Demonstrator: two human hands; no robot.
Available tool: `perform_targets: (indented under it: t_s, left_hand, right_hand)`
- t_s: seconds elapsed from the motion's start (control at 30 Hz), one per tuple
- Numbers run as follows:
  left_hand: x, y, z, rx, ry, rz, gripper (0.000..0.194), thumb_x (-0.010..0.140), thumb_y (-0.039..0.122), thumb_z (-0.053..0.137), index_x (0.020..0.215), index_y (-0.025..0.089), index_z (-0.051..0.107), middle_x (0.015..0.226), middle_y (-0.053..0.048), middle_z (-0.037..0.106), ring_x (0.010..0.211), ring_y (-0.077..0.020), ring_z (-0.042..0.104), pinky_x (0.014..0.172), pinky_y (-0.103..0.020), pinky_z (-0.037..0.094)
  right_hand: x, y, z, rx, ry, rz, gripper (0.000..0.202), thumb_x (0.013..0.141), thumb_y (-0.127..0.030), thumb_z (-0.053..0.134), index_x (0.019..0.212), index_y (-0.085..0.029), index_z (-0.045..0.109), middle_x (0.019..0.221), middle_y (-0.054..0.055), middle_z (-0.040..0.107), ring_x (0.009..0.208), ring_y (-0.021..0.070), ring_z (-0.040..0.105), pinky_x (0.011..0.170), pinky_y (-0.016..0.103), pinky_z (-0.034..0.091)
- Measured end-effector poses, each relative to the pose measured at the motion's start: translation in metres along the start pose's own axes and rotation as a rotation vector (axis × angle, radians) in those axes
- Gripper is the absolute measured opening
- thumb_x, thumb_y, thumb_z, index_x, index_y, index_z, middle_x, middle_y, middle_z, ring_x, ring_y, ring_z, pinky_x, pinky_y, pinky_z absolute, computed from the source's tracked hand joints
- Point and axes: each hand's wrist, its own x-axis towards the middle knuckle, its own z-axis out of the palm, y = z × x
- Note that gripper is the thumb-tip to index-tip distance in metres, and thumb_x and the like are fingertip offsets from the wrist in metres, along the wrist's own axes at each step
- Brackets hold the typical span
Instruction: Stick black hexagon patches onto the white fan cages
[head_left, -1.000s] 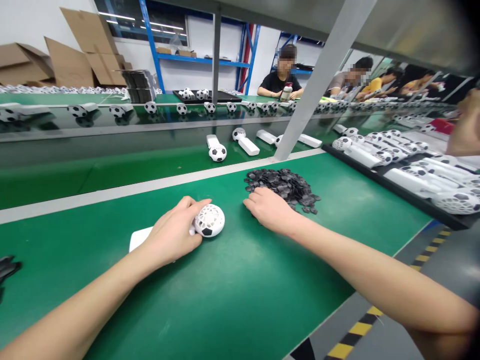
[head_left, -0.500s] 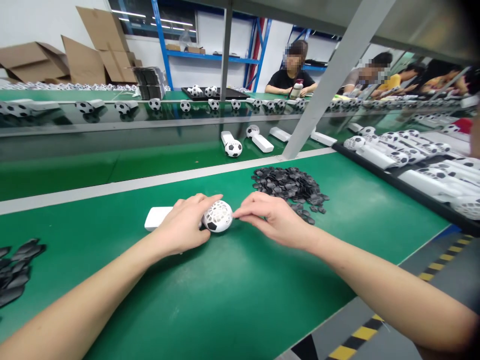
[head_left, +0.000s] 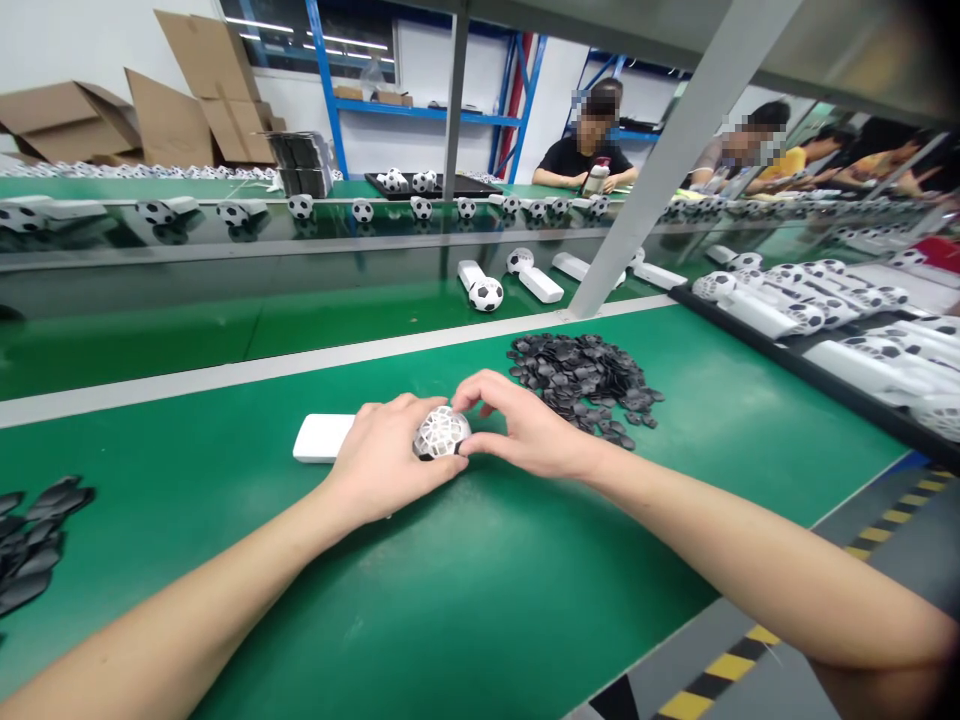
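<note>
A white handheld fan [head_left: 324, 438] with a soccer-ball head lies on the green table, its handle pointing left. My left hand [head_left: 382, 455] is closed over the neck and left side of the head, thumb along the lower edge. From the other side, my right hand [head_left: 525, 425] has thumb and forefinger pressed on the ball head [head_left: 441, 432], whose openwork grille faces up. Dark patches show at its lower rim, partly covered by my thumbs. Whether a small black piece sits under my right fingers is hidden. Just behind that hand lies a pile of black pieces [head_left: 577, 375].
Larger black pieces [head_left: 45, 540] lie at the left. A black tray [head_left: 795, 365] full of similar fans stands at the right. Beyond the pale edge strip, fans lie on a green belt [head_left: 337, 300]. A slanted grey post [head_left: 660, 190] rises there. Several people sit farther back.
My right hand has moved left from a pinch on a small black piece to contact with the ball head. My left thumb has slid right. Fans on the near belt have shifted right.
</note>
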Motion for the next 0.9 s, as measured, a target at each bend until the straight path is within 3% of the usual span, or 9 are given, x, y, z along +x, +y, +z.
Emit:
perform_targets:
  t_s: [0.07, 0.17, 0.27, 0.37, 0.47, 0.57, 0.7, 0.9]
  left_hand:
    - [0.001, -0.001, 0.001, -0.009, 0.013, 0.010, 0.046, 0.072, 0.050, 0.053, 0.110, 0.023, 0.056, 0.089, -0.004, 0.060, 0.084, -0.0243, 0.056, 0.072, -0.035, 0.040]
    - [0.001, -0.006, 0.000, -0.037, -0.020, 0.073, 0.045, 0.071, 0.046, 0.055, 0.110, 0.023, 0.055, 0.094, -0.004, 0.060, 0.087, -0.0241, 0.055, 0.076, -0.036, 0.041]
    - [0.000, -0.011, 0.001, -0.056, -0.073, 0.137, 0.060, 0.067, 0.051, 0.059, 0.119, 0.022, 0.049, 0.108, -0.007, 0.057, 0.101, -0.0276, 0.048, 0.089, -0.042, 0.036]
    - [0.000, -0.012, 0.001, -0.020, -0.024, 0.059, 0.073, 0.061, 0.061, 0.060, 0.119, 0.019, 0.049, 0.112, -0.011, 0.055, 0.110, -0.0323, 0.042, 0.099, -0.053, 0.023]
    - [-0.002, -0.011, -0.003, -0.031, -0.079, 0.029, 0.065, 0.063, 0.055, 0.061, 0.117, 0.020, 0.051, 0.115, -0.011, 0.055, 0.117, -0.0338, 0.037, 0.101, -0.056, 0.016]
    - [-0.004, -0.008, -0.009, -0.089, -0.239, 0.076, 0.064, 0.066, 0.039, 0.061, 0.125, 0.024, 0.043, 0.130, -0.010, 0.045, 0.130, -0.0332, 0.018, 0.103, -0.056, 0.014]
    - [-0.005, -0.003, -0.006, -0.219, -0.276, 0.017, 0.066, 0.068, 0.041, 0.060, 0.128, 0.022, 0.039, 0.138, -0.010, 0.035, 0.134, -0.0302, 0.002, 0.103, -0.052, 0.021]
    - [-0.003, -0.009, -0.006, -0.326, -0.315, 0.090, 0.065, 0.067, 0.026, 0.059, 0.128, 0.025, 0.037, 0.145, -0.007, 0.021, 0.134, -0.0267, 0.012, 0.103, -0.042, 0.027]
  right_hand:
    - [-0.001, 0.002, 0.004, 0.062, 0.012, 0.058, 0.028, 0.075, -0.019, 0.064, 0.098, -0.019, 0.049, 0.107, 0.005, 0.051, 0.099, 0.0155, 0.049, 0.080, 0.030, 0.046]
    - [-0.001, 0.010, 0.001, 0.079, -0.003, 0.147, 0.027, 0.077, -0.026, 0.063, 0.099, -0.019, 0.048, 0.107, 0.005, 0.053, 0.092, 0.0140, 0.054, 0.073, 0.027, 0.049]
    - [0.005, 0.028, -0.017, -0.250, 0.018, 0.258, 0.016, 0.082, -0.030, 0.056, 0.092, -0.017, 0.055, 0.094, 0.004, 0.059, 0.084, 0.0135, 0.056, 0.075, 0.026, 0.047]
    - [0.013, 0.052, -0.040, -0.677, 0.023, 0.405, 0.012, 0.083, -0.024, 0.054, 0.086, -0.015, 0.063, 0.093, 0.009, 0.061, 0.092, 0.0209, 0.053, 0.083, 0.033, 0.042]
    - [0.017, 0.069, -0.052, -0.756, -0.019, 0.454, 0.010, 0.079, -0.018, 0.058, 0.083, -0.013, 0.065, 0.092, 0.012, 0.063, 0.095, 0.0267, 0.052, 0.080, 0.036, 0.041]
    - [0.017, 0.076, -0.054, -0.745, -0.068, 0.462, 0.007, 0.076, -0.014, 0.059, 0.081, -0.015, 0.065, 0.088, 0.009, 0.065, 0.088, 0.0225, 0.055, 0.076, 0.030, 0.042]
    - [0.014, 0.070, -0.053, -0.667, -0.111, 0.458, 0.007, 0.076, -0.014, 0.060, 0.081, -0.017, 0.063, 0.078, 0.003, 0.065, 0.072, 0.0149, 0.058, 0.066, 0.022, 0.042]
    - [0.000, 0.019, -0.037, -0.279, -0.127, 0.291, 0.016, 0.084, -0.020, 0.049, 0.095, -0.019, 0.061, 0.091, 0.001, 0.064, 0.081, 0.0131, 0.057, 0.074, 0.023, 0.042]
